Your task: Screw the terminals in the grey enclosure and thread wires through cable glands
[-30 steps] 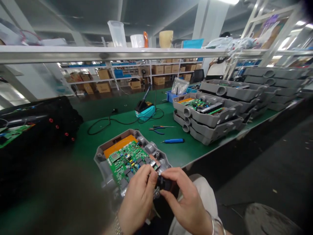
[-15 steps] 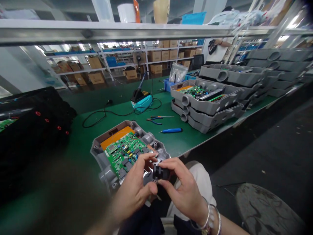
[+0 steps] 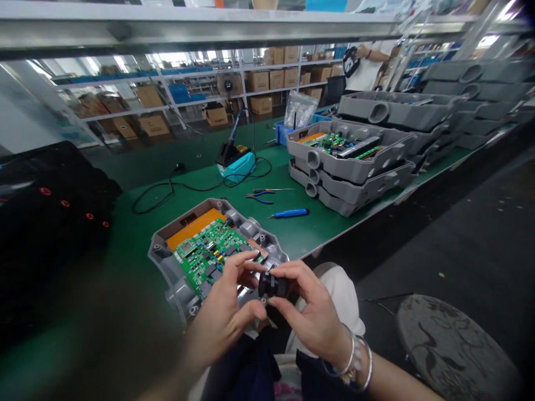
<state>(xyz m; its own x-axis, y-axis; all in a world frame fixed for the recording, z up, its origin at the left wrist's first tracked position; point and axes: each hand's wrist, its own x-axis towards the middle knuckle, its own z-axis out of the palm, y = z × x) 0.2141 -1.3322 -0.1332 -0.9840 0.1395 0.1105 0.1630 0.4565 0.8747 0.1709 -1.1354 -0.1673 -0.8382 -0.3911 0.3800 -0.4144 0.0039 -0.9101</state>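
My right hand [image 3: 311,298] pinches a black cable gland [image 3: 273,284], a ribbed threaded fitting, between thumb and fingers. Just left of it is my left hand [image 3: 234,292], its thumb and fingers apart and curved round the gland's near end; whether a fingertip touches it I cannot tell. Behind and below both hands lies a grey plastic housing [image 3: 161,262], open at the top. Inside it sit a green circuit board [image 3: 209,250] and an orange sheet [image 3: 192,228]. The housing's near right corner is hidden by my hands.
Beyond the housing lie a blue pen-like tool [image 3: 290,213], pliers [image 3: 261,197] and a thin screwdriver [image 3: 280,190]. A soldering iron stand [image 3: 236,167] trails a black cable. Stacked grey housings [image 3: 351,167] line the right side. A black bag-like bundle [image 3: 54,223] stands left; a stool [image 3: 451,340] is lower right.
The view has tilted down a little, so the bench scene sits higher. The gland stays in my right hand, turned slightly. My left hand remains beside it with its fingers apart.
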